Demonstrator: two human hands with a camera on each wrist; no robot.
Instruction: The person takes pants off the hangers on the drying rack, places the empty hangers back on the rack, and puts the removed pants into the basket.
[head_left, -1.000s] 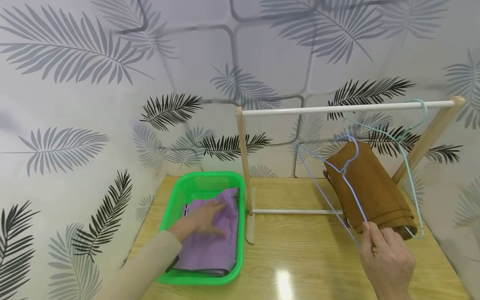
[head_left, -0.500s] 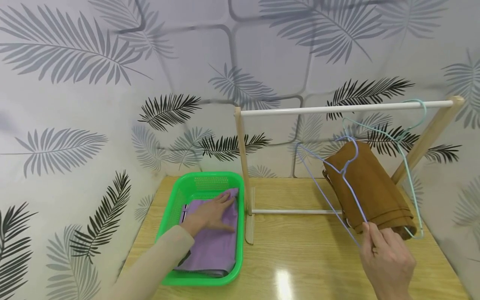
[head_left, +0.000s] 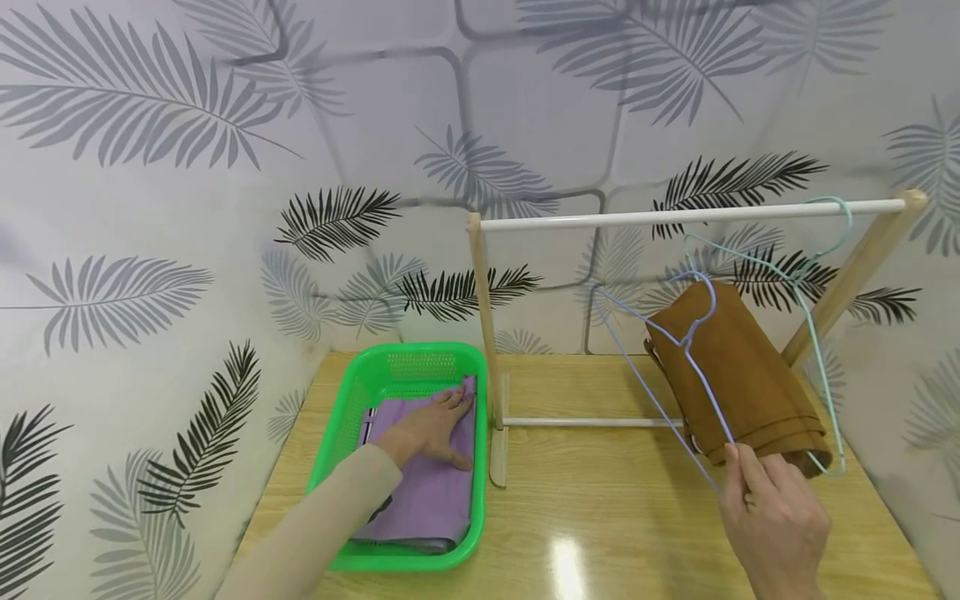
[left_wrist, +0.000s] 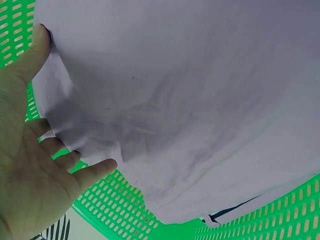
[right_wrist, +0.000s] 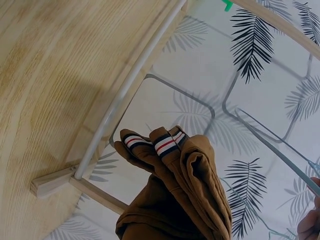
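Note:
My left hand [head_left: 429,429] lies with spread fingers on a folded purple garment [head_left: 431,508] inside the green basket [head_left: 321,467]. In the left wrist view, its thumb and fingertips touch the edge of the pale-looking cloth [left_wrist: 175,90]. My right hand [head_left: 780,517] pinches a periwinkle hanger [head_left: 708,383] by its lower part, hook upward, in front of the rack [head_left: 585,222]. Behind that hanger, a folded brown garment [head_left: 757,375] hangs from a mint hanger [head_left: 817,333] hooked on the rack's bar. Striped bands [right_wrist: 162,145] show on the brown garment in the right wrist view.
The wooden table [head_left: 600,508] carries the rack and basket. The rack's left post [head_left: 483,317] stands close to the basket's right rim. A lower white rod [head_left: 585,422] crosses near the tabletop. Leaf-patterned wallpaper [head_left: 375,125] covers the wall behind.
My left hand has moved a little right and farther into the basket, reaching the purple garment's upper right corner, which now looks flatter. The right hand and its hanger have stayed still.

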